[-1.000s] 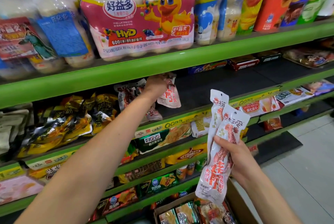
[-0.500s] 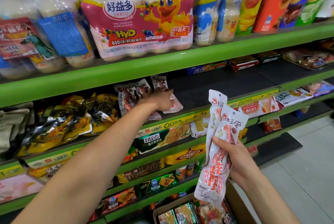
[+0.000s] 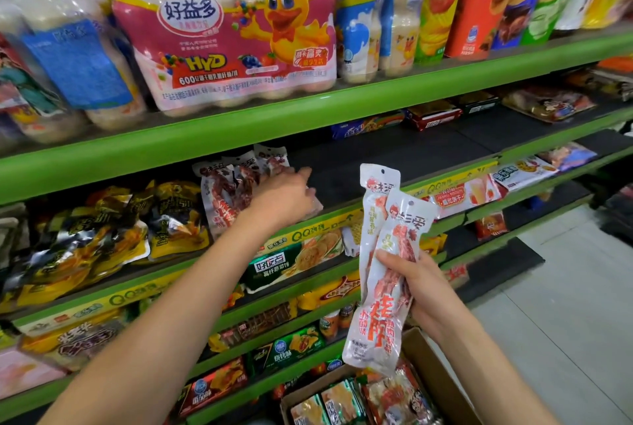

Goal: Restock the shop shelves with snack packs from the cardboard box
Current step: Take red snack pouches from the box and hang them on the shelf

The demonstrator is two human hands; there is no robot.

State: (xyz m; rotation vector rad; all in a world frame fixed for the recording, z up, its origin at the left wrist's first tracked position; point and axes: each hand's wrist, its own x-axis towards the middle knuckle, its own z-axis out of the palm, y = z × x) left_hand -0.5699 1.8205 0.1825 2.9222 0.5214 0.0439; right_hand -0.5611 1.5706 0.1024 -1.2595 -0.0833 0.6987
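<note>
Two white snack packs [image 3: 383,274] remain in the right hand [image 3: 424,291], fingers curled round their middle, the packs held upright above the cardboard box [image 3: 442,387] at the foot of the shelving; the box shows further packs inside. A second ago the left hand [image 3: 284,198] held one matching pack raised under the green shelf edge; half a second ago that pack was going down on the black shelf [image 3: 394,157]; it now lies under the palm against the leaning row of like packs [image 3: 233,184], the fingers extended and pressing rather than clasping, so the grip on it reads as released. Judgement: one pack has been delivered to the shelf and is being settled into its row; the placement step is all but complete. The shelf to the right of the row is bare, so space remains for the two packs in hand and for box stock. Risk noted: the row leans and is slick film, so it may slide forward when the hand lifts. The next move likely calls for passing a pack from right to left.
</note>
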